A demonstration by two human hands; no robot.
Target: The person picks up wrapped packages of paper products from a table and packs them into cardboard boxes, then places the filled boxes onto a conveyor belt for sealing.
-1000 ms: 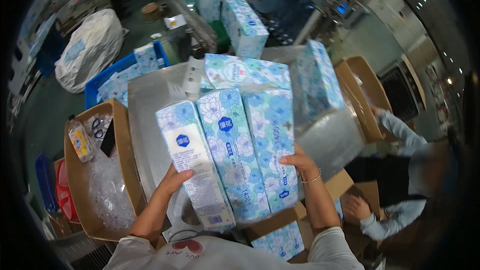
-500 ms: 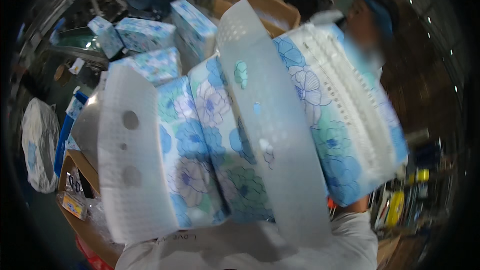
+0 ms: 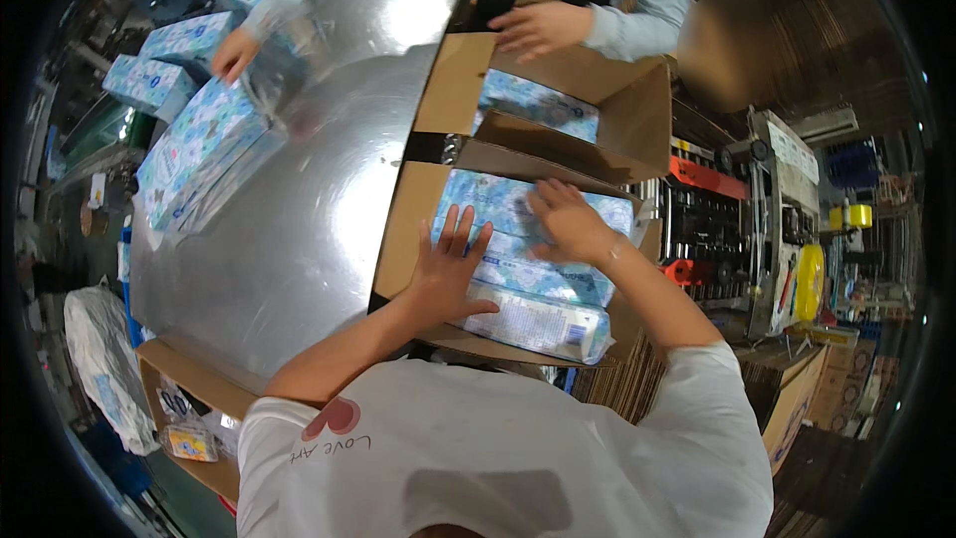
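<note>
The person wears a white T-shirt (image 3: 478,418), its fabric plain over most of the front and lightly creased. A dull red heart print (image 3: 334,420) sits on the left of the chest, with small dark lettering (image 3: 332,449) next to it. The loose left sleeve (image 3: 274,438) and right sleeve (image 3: 697,389) are short, leaving the forearms bare. The left hand (image 3: 445,274) and right hand (image 3: 576,222) are ungloved. Motion blurs the thin, pale band (image 3: 615,251) at the right wrist, seemingly a bracelet.
</note>
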